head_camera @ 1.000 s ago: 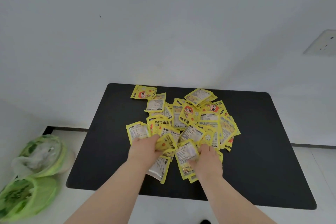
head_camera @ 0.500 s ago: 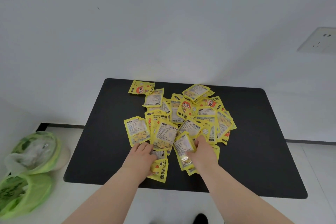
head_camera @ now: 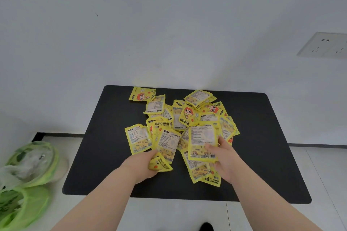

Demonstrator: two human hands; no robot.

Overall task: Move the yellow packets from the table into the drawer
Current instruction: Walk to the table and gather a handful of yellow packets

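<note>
Several yellow packets [head_camera: 189, 116] lie in a loose heap on the black table [head_camera: 262, 137]. My left hand [head_camera: 140, 167] grips a crumpled yellow packet [head_camera: 160, 163] at the heap's near left edge. My right hand [head_camera: 224, 157] holds a flat yellow packet [head_camera: 203, 139], label side up, lifted over the near right of the heap, with more packets under its fingers. No drawer is in view.
Green plastic bags [head_camera: 28, 170] sit on the pale floor to the left of the table. A white wall stands behind the table, with a socket plate [head_camera: 324, 45] at the right. A dark shoe tip [head_camera: 206, 227] shows at the bottom edge.
Both hands have drawn back towards the table's near edge with packets in them. The right hand has raised one flat packet above the heap; the left has closed round a crumpled one.
</note>
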